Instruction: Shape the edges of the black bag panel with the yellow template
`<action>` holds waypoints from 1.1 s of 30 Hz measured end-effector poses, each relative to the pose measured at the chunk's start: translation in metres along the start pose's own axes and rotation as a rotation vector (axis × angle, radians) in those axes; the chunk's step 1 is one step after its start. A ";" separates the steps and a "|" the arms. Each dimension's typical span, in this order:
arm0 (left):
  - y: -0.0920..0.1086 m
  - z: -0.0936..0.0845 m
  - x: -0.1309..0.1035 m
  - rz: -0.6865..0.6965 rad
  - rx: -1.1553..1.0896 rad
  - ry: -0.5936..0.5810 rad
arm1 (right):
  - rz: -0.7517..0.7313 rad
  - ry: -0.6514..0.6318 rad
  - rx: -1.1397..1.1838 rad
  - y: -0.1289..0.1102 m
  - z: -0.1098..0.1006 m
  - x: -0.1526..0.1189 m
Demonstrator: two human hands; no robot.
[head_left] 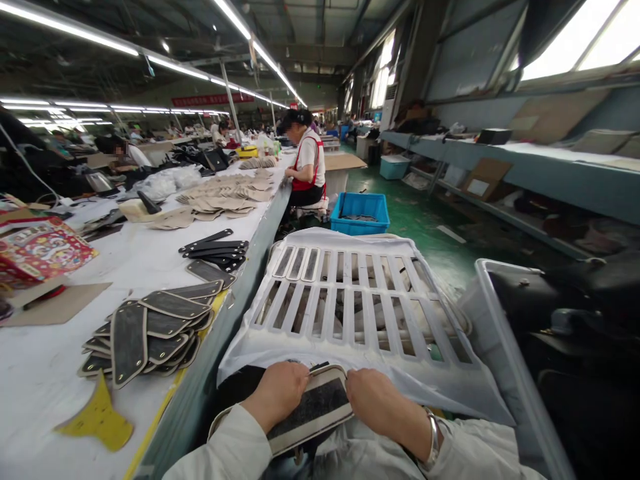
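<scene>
Item: panel (pixel 313 408), dark grey with a pale border, oblong with rounded corners. Location: near centre of the scene, on the person's lap, just on the near side of a white slotted crate (pixel 350 293). Long axis: runs left-near to right-far, spanning from one hand to the other.

Left hand (pixel 278 392): closed over the panel's left far edge, fingers curled under and out of view.
Right hand (pixel 376 401): closed over the right end, knuckles up, a bracelet at the wrist. Both hands touch the panel; neither is nearer than the other.

Adjacent: a stack of similar dark pieces (pixel 145 333) on the white table (pixel 45 373) to the left, well apart from the hands; a yellow template (pixel 97 419) near it. Far: a seated co-worker (pixel 307 167) at the same table; a blue bin (pixel 360 212) on the floor.
</scene>
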State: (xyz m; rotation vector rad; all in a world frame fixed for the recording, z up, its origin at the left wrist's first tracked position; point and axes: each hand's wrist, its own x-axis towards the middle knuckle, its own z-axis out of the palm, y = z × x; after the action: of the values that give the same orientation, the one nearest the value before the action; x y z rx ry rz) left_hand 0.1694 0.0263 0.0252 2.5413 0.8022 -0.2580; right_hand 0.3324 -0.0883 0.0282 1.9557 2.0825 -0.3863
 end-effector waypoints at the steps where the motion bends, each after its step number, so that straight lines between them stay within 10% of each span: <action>1: -0.003 -0.006 -0.004 0.002 -0.021 -0.012 | -0.021 -0.008 -0.002 0.001 0.001 0.001; 7: -0.062 -0.037 -0.083 -0.274 -0.420 0.268 | -0.007 -0.027 0.079 0.006 0.002 0.003; 13: -0.082 0.021 -0.158 -0.649 -0.443 0.292 | -0.046 0.010 0.125 0.011 0.008 0.008; 19: -0.067 0.060 -0.156 -0.815 -0.894 0.290 | -0.083 -0.002 0.148 0.016 0.014 0.015; 33: -0.075 0.021 -0.155 -0.779 -0.517 0.018 | -0.126 0.002 0.165 0.021 0.015 0.016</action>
State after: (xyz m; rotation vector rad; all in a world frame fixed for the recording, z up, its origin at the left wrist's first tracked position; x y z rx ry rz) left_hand -0.0006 -0.0065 0.0263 1.6677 1.6014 -0.2262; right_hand 0.3523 -0.0775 0.0075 1.9169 2.2468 -0.6006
